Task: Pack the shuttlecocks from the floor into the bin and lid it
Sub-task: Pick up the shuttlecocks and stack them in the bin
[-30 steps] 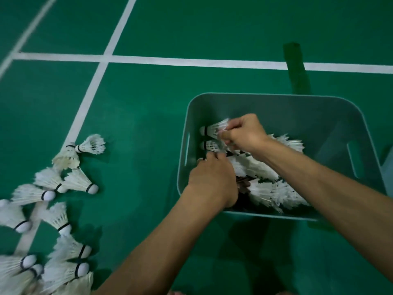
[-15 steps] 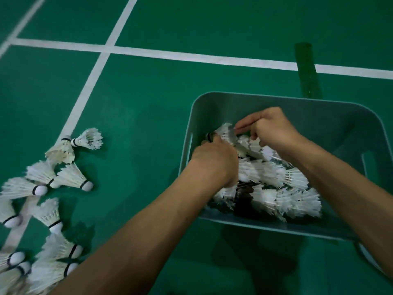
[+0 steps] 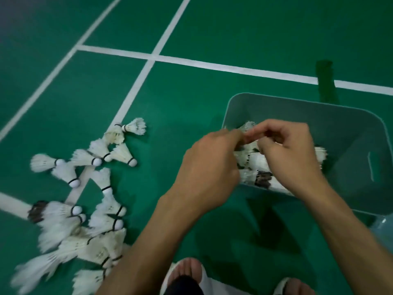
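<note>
Shuttlecocks (image 3: 100,220) lie in a loose white heap on the green floor (image 3: 234,28) at the left. They are spread over a white court line (image 3: 131,94), mostly on their sides with cork heads pointing different ways, and one has dark feather tips (image 3: 36,210). To the right stands the grey-green bin (image 3: 319,122), open on top, with a slot handle (image 3: 371,165) in its right wall. The stacked shuttlecocks (image 3: 255,162) inside it crowd the left and near part. The left hand (image 3: 210,165) and right hand (image 3: 291,154) are both over the bin's left end, fingers curled and fingertips meeting just above the stack. The blur there hides whether either hand pinches a shuttlecock or is simply clenched, so I cannot tell. A dark tape strip (image 3: 324,77) crosses the far line behind the bin. At the bottom edge, toes in a white sandal (image 3: 187,271) show.
</note>
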Tool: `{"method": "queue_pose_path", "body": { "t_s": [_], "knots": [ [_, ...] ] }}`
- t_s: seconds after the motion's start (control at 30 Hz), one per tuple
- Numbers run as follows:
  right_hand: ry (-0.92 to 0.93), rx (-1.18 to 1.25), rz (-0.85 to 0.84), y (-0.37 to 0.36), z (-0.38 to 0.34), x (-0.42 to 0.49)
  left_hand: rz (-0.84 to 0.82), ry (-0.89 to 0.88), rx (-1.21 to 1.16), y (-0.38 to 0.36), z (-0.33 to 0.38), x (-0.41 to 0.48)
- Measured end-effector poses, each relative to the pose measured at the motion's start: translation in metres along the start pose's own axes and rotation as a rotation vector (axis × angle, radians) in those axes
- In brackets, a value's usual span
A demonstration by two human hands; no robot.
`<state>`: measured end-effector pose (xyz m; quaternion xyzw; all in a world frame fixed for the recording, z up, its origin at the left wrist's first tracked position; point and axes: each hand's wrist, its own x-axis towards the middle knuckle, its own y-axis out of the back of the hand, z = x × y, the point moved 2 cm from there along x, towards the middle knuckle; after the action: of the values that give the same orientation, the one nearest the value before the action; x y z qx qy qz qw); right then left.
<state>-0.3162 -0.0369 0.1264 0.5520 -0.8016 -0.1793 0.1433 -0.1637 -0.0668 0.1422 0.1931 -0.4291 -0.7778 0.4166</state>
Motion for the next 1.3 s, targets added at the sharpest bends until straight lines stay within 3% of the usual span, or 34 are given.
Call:
{"method": "queue_pose_path", "body": {
  "t_s": [0.1,0.17,0.3,0.4,0.5,0.57,0.67,0.8,0.9,1.1,1.2,1.3],
  "knots": [
    [0.312,-0.243,-0.053,-0.053,-0.038,-0.023,0.272,0.143,-0.160,-0.001,-0.056,-0.046],
    [0.469,-0.322,-0.092,-0.087,-0.050,-0.034,0.332,0.305,-0.167,-0.014,-0.097,-0.081],
    [0.457,-0.370,-0.365,-0.156,-0.030,-0.044,0.353,0.712,-0.122,-0.042,-0.161,-0.143],
    [0.404,-0.480,-0.625,-0.197,0.002,-0.050,0.516,0.903,-0.036,-0.048,-0.175,-0.186],
    [0.408,-0.551,-0.767,-0.232,0.015,-0.056,0.594,1.089,0.059,-0.046,-0.172,-0.227],
    [0.471,-0.561,-0.818,-0.261,0.010,-0.062,0.586,1.219,0.146,-0.046,-0.177,-0.252],
    [0.706,-0.672,-0.886,-0.311,-0.010,-0.073,0.485,1.401,0.197,-0.046,-0.187,-0.270],
    [0.991,-0.864,-0.964,-0.362,-0.029,-0.085,0.338,1.280,0.283,-0.050,-0.192,-0.268],
    [1.049,-0.900,-0.957,-0.370,-0.028,-0.090,0.285,1.259,0.323,-0.057,-0.202,-0.261],
    [0.781,-0.715,-0.915,-0.335,-0.014,-0.076,0.197,1.151,0.403,-0.064,-0.207,-0.244],
    [0.621,-0.642,-0.935,-0.314,0.005,-0.074,0.148,1.106,0.252,-0.062,-0.207,-0.234],
    [0.474,-0.534,-0.913,-0.298,0.015,-0.073,0.263,1.020,0.063,-0.062,-0.203,-0.230]
  ]
}}
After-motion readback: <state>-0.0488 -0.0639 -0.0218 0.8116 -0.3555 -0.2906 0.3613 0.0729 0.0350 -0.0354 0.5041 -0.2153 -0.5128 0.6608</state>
